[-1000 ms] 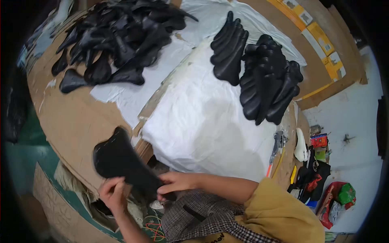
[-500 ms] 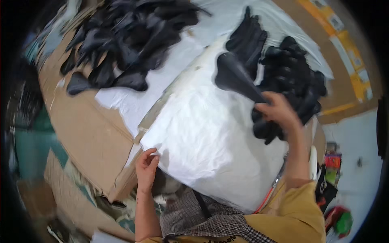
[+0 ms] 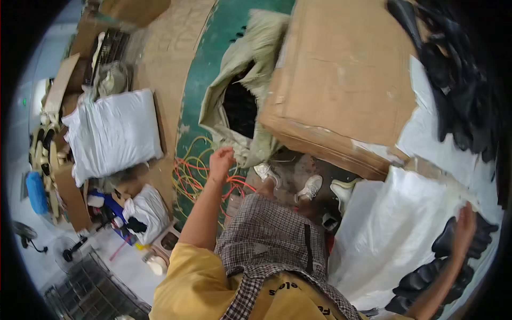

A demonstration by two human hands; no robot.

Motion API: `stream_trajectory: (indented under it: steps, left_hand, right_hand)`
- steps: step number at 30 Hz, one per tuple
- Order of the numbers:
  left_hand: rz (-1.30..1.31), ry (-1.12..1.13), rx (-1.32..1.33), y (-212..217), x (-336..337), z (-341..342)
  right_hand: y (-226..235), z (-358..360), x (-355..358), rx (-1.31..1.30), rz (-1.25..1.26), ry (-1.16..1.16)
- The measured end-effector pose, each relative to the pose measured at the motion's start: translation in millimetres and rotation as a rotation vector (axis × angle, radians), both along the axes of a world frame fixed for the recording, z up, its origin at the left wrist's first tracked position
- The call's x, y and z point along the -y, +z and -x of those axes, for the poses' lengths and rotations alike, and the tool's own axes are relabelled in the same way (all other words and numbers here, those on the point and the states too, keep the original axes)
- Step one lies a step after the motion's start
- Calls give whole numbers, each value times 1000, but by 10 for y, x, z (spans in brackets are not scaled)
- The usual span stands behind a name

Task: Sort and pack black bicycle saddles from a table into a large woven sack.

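My left hand [image 3: 222, 162] is raised in front of a pale green woven sack [image 3: 216, 109], its fingers curled in with nothing visible in them. Dark pieces [image 3: 242, 106] show inside the sack's gaping mouth. At the far right my right hand [image 3: 465, 226] is over the white-covered table [image 3: 384, 229], seen edge-on and slightly blurred, fingers stretched out. Beside and below it lie black, smooth, lobed pieces [image 3: 432, 282] in a pile. More long black pieces with broad rounded ends [image 3: 453, 74] are heaped at the upper right.
A large cardboard box [image 3: 341, 80] stands beside the sack. Orange and yellow hoses [image 3: 194, 181] tangle on the green floor [image 3: 194, 101]. A stuffed white sack [image 3: 114, 133] lies on cardboard at left. White shoes [image 3: 309, 188] are on the floor below; a fan [image 3: 66, 248] stands lower left.
The view has swung left, bringing the sack and floor into sight. My left hand has moved toward the sack. My right hand no longer shows the long black piece it was holding over the pile.
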State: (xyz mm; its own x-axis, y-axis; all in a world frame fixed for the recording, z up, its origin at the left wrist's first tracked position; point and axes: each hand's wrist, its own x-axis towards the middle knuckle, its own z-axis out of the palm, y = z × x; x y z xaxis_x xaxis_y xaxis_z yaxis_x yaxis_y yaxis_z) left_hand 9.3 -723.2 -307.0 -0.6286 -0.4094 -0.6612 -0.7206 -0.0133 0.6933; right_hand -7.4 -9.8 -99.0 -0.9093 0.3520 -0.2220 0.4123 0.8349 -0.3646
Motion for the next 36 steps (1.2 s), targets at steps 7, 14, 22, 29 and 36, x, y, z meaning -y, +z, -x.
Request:
stream_trajectory:
  steps: [7, 14, 22, 29, 36]
  left_hand:
    - [146, 21, -168, -1345, 523, 565]
    - [-225, -121, 69, -2177, 228, 856]
    - [-118, -590, 291, -2912, -14, -67]
    - [-758, 556, 682, -2938, -269, -9]
    - [-426, 1034, 555, -2898, -677, 57]
  right_hand:
    - [-1256, 914, 5074, 255, 799, 828]
    - [-3319, 1824, 6617, 467, 201, 907]
    - [-4512, 2612, 6413, 790, -483, 1146]
    - [-5238, 2614, 6007, 736, -330, 1184]
    - [-5540, 2926, 5666, 575, -224, 1389]
